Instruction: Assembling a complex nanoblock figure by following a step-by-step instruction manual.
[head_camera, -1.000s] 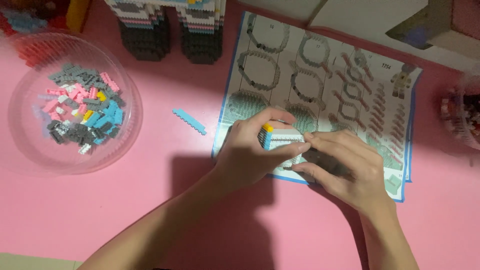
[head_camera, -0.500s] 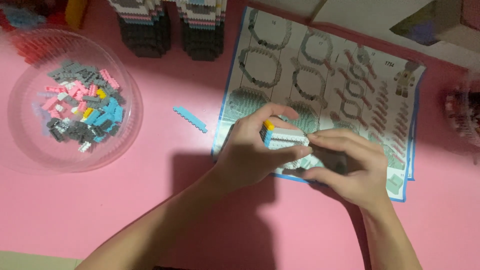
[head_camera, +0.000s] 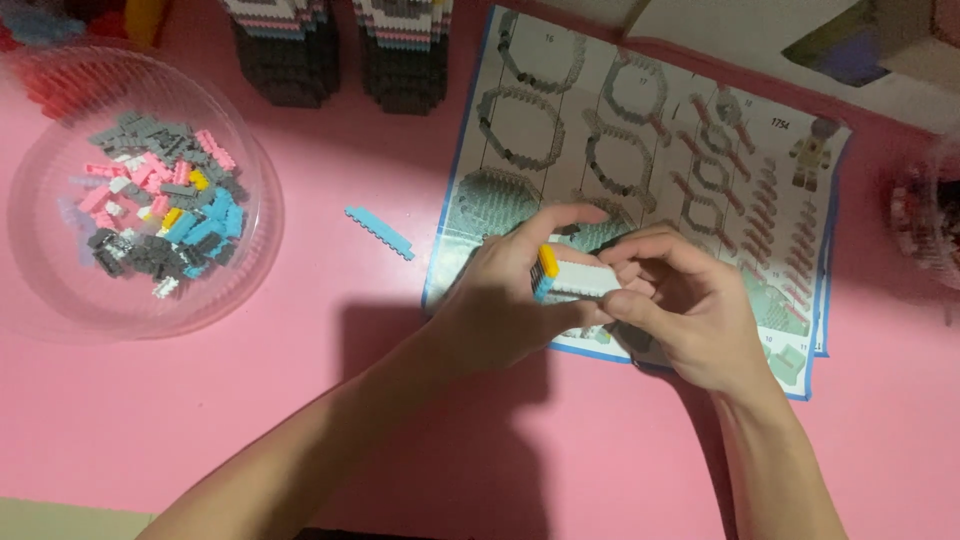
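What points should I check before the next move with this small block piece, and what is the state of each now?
1. Block piece is held by both hands, left hand and right hand: ok.
2. Piece is over the instruction sheet, which lies flat on the pink table: ok.
3. The step under the hands can be read: not ok, the hands cover that part of the sheet.
4. Spare bricks are in the clear bowl, left of the hands: ok.
5. Loose blue strip lies apart on the table between bowl and sheet: ok.
6. All bricks on the piece are pressed fully down: cannot tell.
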